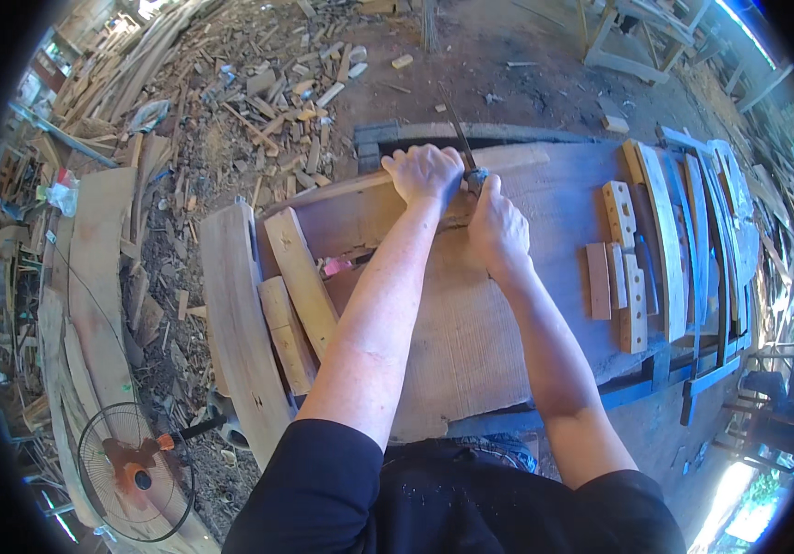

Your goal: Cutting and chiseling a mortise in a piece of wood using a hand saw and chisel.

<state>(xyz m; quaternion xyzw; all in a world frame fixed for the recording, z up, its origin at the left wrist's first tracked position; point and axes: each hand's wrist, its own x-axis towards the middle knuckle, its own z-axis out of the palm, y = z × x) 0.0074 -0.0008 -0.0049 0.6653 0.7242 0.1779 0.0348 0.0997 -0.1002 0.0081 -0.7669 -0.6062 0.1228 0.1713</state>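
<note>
My right hand [500, 222] is closed round the handle end of a long, thin, dark-bladed tool [458, 126], whose exact kind I cannot make out. Its blade points away past the bench's far edge. Just left of it, my left hand [426, 174] is curled shut over the far side of the wooden worktop [471, 323], by a pale wooden strip [341, 189]. Whatever its fingers hold is hidden under them. Below the left forearm, a small pink thing [336, 266] shows beside a gap between boards.
Thick planks [244, 314] and wooden blocks [300, 263] lie at the worktop's left. Drilled blocks [633, 305] and long slats [663, 235] occupy its right. A standing fan [136, 473] is at the lower left. Wood scraps [309, 106] litter the floor beyond.
</note>
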